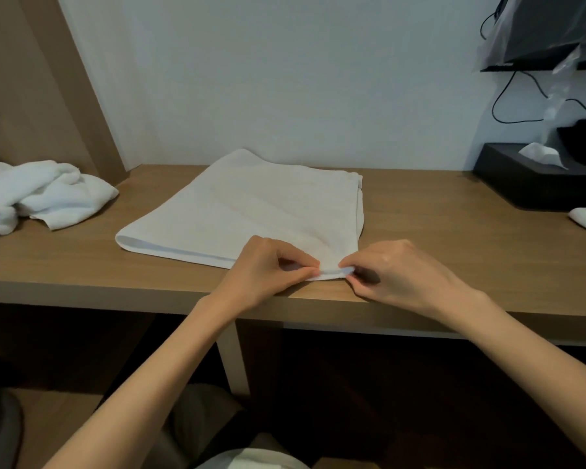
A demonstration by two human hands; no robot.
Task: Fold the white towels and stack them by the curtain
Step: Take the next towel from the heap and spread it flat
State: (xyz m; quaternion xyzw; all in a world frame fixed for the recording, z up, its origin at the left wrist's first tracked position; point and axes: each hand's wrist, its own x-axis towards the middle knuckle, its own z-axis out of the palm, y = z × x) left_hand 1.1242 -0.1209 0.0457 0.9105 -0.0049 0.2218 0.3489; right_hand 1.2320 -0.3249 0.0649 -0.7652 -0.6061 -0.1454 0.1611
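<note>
Both bare forearms reach in from below; left hand (268,265) and right hand (396,272) each pinch the near right corner of the flat, partly folded white terry towel (244,211) lying mid-desk. Judged midway on this one: more folds due. Crumpled white towel heap (38,194) at far left waits unfolded. No curtain or finished stack in view. Long brown wooden desk (454,238) against pale wall; black tissue box (535,181) at right

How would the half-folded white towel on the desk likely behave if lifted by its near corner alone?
The towel would probably droop and unfold, since it is soft layered cloth. Both hands, left and right, pinch that corner, suggesting it needs holding. Likely light.
</note>
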